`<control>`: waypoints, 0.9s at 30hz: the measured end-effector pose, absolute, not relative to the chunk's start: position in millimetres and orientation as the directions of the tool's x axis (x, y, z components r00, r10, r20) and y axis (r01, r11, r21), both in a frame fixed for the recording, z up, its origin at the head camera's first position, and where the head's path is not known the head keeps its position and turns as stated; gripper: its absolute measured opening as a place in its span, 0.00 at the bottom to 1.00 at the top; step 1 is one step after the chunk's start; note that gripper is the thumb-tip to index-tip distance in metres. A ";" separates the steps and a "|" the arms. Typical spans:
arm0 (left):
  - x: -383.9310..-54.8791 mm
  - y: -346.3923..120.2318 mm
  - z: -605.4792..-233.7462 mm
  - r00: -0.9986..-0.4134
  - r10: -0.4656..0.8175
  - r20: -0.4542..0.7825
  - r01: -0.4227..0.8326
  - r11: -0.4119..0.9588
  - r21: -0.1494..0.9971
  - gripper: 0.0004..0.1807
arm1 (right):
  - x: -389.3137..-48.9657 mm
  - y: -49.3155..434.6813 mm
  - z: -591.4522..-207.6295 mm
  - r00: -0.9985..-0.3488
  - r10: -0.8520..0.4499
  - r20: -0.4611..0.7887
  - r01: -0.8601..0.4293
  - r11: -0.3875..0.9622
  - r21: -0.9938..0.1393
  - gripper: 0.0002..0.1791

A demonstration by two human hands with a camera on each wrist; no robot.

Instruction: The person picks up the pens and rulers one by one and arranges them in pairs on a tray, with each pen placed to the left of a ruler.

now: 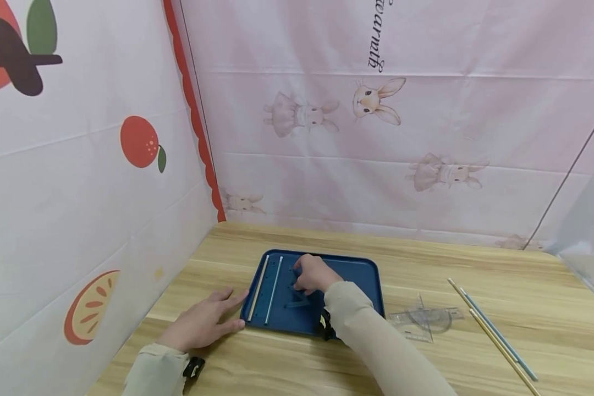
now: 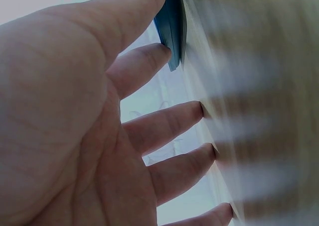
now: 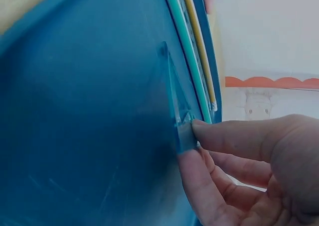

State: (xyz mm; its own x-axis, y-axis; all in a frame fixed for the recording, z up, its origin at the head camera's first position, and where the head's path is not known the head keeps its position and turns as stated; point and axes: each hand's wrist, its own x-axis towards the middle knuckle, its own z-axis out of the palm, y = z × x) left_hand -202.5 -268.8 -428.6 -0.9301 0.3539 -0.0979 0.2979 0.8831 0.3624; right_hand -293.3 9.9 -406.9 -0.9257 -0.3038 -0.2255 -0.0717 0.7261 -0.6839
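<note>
My right hand [image 1: 318, 275] pinches a clear plastic set square [image 3: 186, 135] between thumb and fingers, over the blue tray [image 1: 358, 274]. One corner of the set square slants down towards the tray floor; its outline is faint in the head view. Spread along the tray's left rim, my left hand [image 1: 203, 323] touches the edge with thumb and forefinger, while its other fingertips rest on the table. Inside the tray, near its left side, lie a yellow pencil [image 1: 258, 289] and a light blue pencil [image 1: 274, 291], side by side with a gap between them.
Right of the tray, clear drawing tools, including a protractor [image 1: 438, 320], overlap on the wooden table [image 1: 277, 366]. Farther right lie a blue pencil [image 1: 500, 329] and yellow pencils [image 1: 497, 340]. Printed cloth walls [image 1: 322, 181] stand behind and at left.
</note>
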 end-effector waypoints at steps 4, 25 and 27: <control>-202.5 -268.4 -428.2 -0.930 0.354 -0.097 0.298 0.883 0.363 0.40 | -291.8 5.9 -407.9 -0.929 -0.301 -0.215 -0.075 0.722 -0.688 0.29; -202.4 -268.2 -428.6 -0.933 0.345 -0.105 0.288 0.888 0.359 0.40 | -287.7 -7.7 -415.0 -0.942 -0.277 -0.187 -0.066 0.702 -0.709 0.18; -202.5 -268.3 -429.1 -0.933 0.343 -0.106 0.286 0.889 0.358 0.40 | -287.7 -8.1 -415.2 -0.943 -0.276 -0.183 -0.066 0.697 -0.714 0.17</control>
State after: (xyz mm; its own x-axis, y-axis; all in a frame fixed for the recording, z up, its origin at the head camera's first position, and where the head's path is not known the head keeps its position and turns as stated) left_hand -202.5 -268.3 -429.1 -0.9334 0.3428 -0.1064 0.2858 0.8891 0.3575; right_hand -287.7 -8.1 -415.2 -0.9435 -0.2762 -0.1832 -0.0655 0.6973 -0.7138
